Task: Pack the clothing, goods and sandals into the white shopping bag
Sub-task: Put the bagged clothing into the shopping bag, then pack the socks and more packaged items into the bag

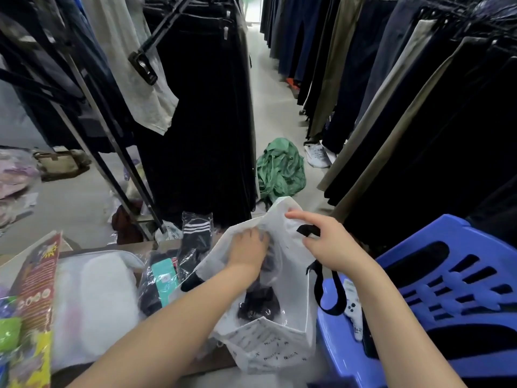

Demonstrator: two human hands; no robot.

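Observation:
The white shopping bag (282, 340) with black handles stands open at bottom centre. My left hand (247, 249) reaches into its mouth and presses a clear-wrapped dark garment (260, 301) down inside. My right hand (327, 245) holds the bag's far right rim near a black handle, fingers spread. To the bag's left lie wrapped black socks with white stripes (195, 239), a packet with a teal label (162, 281), a white padded bundle in plastic (95, 303) and a colourful boxed toy (36, 298).
A blue plastic stool (453, 292) stands at right, with a small white item against it. Racks of dark hanging trousers line both sides of a narrow aisle. A green cloth heap (279, 169) lies on the floor ahead. A bag lies on the floor at far left.

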